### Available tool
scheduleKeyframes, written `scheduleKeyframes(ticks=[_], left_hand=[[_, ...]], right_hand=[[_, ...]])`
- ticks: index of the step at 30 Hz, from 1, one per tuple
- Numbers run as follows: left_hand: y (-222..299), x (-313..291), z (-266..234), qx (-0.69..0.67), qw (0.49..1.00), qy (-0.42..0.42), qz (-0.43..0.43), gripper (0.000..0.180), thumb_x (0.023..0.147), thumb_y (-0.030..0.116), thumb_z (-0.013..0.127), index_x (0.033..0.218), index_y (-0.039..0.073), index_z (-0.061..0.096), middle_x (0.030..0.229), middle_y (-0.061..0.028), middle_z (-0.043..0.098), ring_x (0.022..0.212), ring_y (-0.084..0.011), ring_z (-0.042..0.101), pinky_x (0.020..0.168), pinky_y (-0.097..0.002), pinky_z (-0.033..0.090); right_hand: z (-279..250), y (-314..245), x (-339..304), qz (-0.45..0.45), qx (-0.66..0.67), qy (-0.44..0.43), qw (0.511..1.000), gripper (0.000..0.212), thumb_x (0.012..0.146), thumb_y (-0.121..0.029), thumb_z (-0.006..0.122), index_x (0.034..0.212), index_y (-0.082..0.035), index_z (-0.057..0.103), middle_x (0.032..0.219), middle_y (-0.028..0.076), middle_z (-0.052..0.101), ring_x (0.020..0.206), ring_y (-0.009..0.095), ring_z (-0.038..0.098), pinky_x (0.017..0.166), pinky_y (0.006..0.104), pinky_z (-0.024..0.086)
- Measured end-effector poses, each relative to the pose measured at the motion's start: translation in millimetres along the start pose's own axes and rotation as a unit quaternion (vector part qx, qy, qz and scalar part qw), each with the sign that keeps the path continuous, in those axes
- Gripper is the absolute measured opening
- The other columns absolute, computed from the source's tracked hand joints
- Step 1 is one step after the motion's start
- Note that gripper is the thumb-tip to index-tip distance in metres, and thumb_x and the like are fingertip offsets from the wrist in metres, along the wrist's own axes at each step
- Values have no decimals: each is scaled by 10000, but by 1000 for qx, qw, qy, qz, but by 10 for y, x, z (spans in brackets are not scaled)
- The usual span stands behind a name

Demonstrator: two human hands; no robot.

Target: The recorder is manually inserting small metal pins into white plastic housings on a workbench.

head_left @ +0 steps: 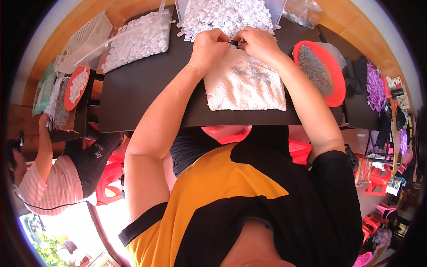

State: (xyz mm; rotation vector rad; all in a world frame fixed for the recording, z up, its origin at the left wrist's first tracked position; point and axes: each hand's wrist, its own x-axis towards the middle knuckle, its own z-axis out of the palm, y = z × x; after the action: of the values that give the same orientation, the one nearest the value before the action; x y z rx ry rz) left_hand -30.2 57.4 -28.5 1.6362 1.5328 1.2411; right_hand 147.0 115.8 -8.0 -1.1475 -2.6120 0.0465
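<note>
Both my hands are at the far edge of a pale towel (244, 91), just in front of a heap of small white oval plastic pieces (227, 18). My left hand (211, 48) is closed in a pinch, its fingertips bent inward. Close beside it, my right hand (259, 44) is pinched too, thumb and forefinger together. A small dark bit shows between the two sets of fingertips; its kind is too small to tell. Several thin grey pieces (255, 72) lie scattered on the towel below my right hand.
The heap fills a clear bin (280, 11). At left lies a clear bag of white pieces (140, 40); at right, a red basin (336, 86) holds thin grey pieces. The dark table (151, 93) ends near my body. Another person (53, 187) reaches toward trays at far left.
</note>
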Motion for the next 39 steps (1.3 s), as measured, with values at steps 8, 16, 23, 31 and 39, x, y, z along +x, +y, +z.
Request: scheduleKeyframes(ticks=[8,16,23,31,39], left_hand=[[44,6,-16,26,999,-24,0,171,766,90,702,910,-3,695,769,-66,667,703,-128,607,673,-281,505],[-40,34,14,71,997,-14,3,205,728,147,704,908,49,715,826,-119,705,781,-227,671,756,-328,524],[-14,9,-8,41,999,-19,7,179,736,130,706,886,33,707,771,-94,689,706,-184,647,707,-310,522],[36,-38,-4,4,998,11,68,159,799,101,706,933,15,701,772,-34,670,683,-98,592,648,-249,492],[319,-130,-115,-248,961,-120,-34,210,920,201,666,946,-7,681,764,-48,657,608,-113,574,547,-239,453]], right_hand=[[16,82,88,59,33,-24,997,182,852,-122,614,1017,-102,688,989,99,699,952,270,656,797,388,499],[-110,54,198,14,2,-66,998,109,800,-94,609,897,-49,630,912,129,687,888,332,641,744,434,482],[-74,54,165,4,-7,-43,999,110,774,-68,621,881,-46,608,904,133,675,904,335,634,740,443,477],[-107,39,-73,29,182,34,982,112,784,-94,659,833,-24,587,796,115,642,770,286,637,662,395,472],[-304,-98,-287,-35,465,57,883,113,793,61,604,857,-16,553,829,-26,548,791,50,530,712,223,449]])
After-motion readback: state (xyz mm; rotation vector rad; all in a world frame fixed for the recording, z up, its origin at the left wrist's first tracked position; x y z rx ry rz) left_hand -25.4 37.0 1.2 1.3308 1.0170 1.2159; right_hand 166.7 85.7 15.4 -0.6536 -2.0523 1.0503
